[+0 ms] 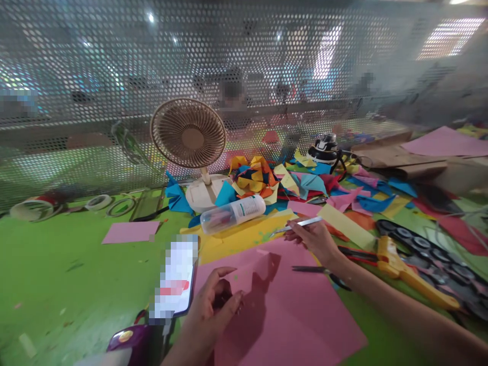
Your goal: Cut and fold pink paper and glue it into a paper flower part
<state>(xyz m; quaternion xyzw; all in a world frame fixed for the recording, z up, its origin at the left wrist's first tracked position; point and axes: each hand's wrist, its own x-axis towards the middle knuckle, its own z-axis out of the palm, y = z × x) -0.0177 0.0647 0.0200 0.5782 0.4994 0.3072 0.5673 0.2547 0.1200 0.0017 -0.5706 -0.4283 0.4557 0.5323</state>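
The right hand [318, 241]'s grip pinches a silver tool [303, 223] over yellow paper [224, 247], by the pink sheet [301, 310]'s far edge. The left hand [209, 302] is loosely spread, thumb apart from curled fingers, over the sheet on the desk [57, 274]. The tool looks light, stiff, perhaps slippery: best held near its tip. The sheet seems thin, easily creased; take it by an edge.
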